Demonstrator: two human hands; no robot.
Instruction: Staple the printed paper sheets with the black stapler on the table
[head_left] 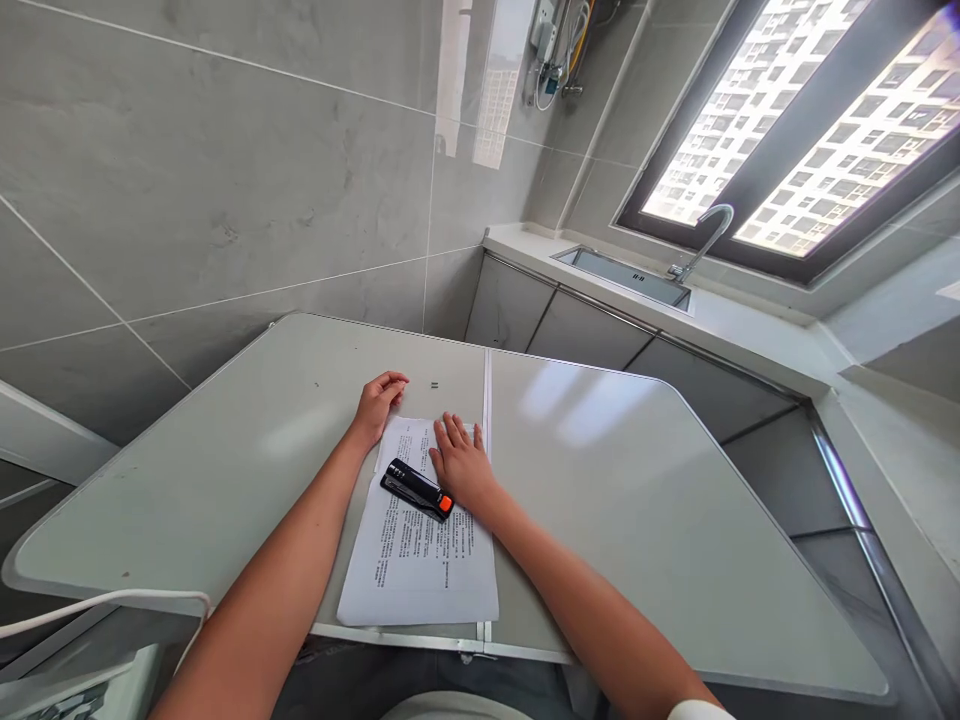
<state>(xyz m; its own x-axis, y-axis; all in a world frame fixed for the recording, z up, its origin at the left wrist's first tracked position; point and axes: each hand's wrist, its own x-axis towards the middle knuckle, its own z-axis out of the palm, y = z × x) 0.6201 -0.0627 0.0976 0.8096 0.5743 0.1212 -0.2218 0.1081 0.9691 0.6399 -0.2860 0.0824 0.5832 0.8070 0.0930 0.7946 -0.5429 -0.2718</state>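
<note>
Printed paper sheets [420,590] lie on the folding table, one corner slightly out of line at the upper left. A black stapler [411,487] with an orange end rests slantwise on top of them. My right hand [461,465] lies flat on the upper right of the paper, fingers stretched out, just beside the stapler. At the upper left edge of the paper is my left hand [381,402], its fingers curled and pressed together; whatever they pinch, if anything, is too small to tell. Several tiny dark staples [434,385] lie on the table between the hands.
The pale table [600,540] has a metal seam down its middle. Behind it are a tiled wall [262,180] and a counter with a sink [622,275] and faucet [705,240] under a window. A white cable [127,595] hangs at the lower left.
</note>
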